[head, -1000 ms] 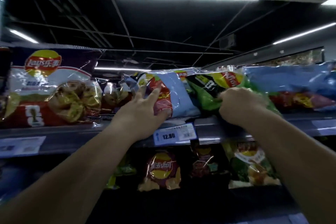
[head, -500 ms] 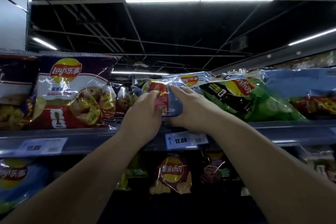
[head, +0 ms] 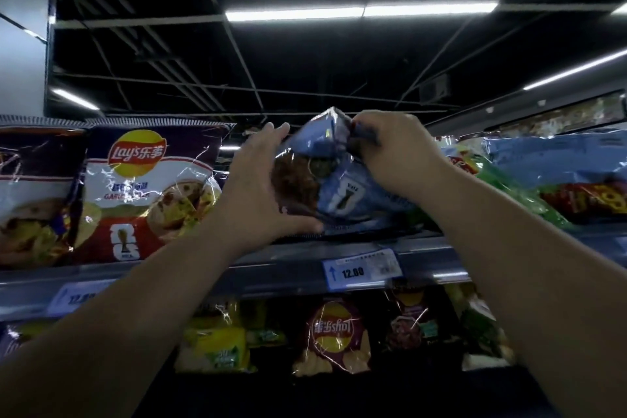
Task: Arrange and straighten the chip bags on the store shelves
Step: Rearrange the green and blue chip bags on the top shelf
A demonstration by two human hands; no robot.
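my left hand (head: 258,193) grasps the blue chip bag (head: 349,193) by its left side, fingers running up the edge and thumb hooked under the bottom seam. my right hand (head: 397,153) is clenched on the bag's crumpled top corner. the bag stands tilted at the front of the top shelf (head: 271,273), its bottom edge at the shelf lip, just above the price tag (head: 361,270) reading 12.00.

on the same shelf, to the left, a purple lay's bag (head: 146,193) stands upright and faces out, with another dark bag (head: 34,197) beside it. to the right a green bag (head: 509,193) leans over, and a second blue bag (head: 559,159) lies across it.

the lower shelf holds a yellow bag (head: 217,346), a maroon bag (head: 334,336) with its logo upside down, and a black bag (head: 412,322) beside that.
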